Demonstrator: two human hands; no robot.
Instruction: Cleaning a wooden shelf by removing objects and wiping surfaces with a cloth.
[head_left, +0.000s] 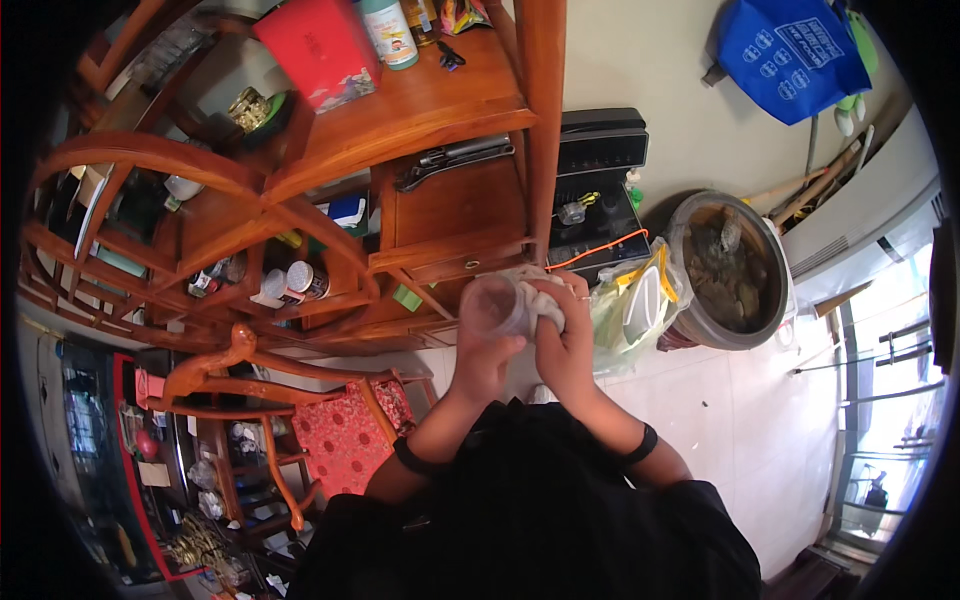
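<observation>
Just in front of my chest, my left hand (482, 360) grips a clear plastic container (491, 306) that looks like a cup or jar. Its round end faces up toward me, and I can see through it to the fingers behind. My right hand (566, 337) clutches a bunched whitish cloth (541, 304) and presses it against the container's right side. The far fingers of both hands are partly hidden. Behind them stands a wooden display cabinet (457, 202) with a small drawer (471, 264).
To the right are plastic bags (630, 315), a large round pot (780, 277) and a black appliance (600, 161) with an orange cord (600, 247). A carved wooden chair (240, 390) with a red patterned cushion (341, 435) stands left. A blue bag (787, 60) hangs on the wall.
</observation>
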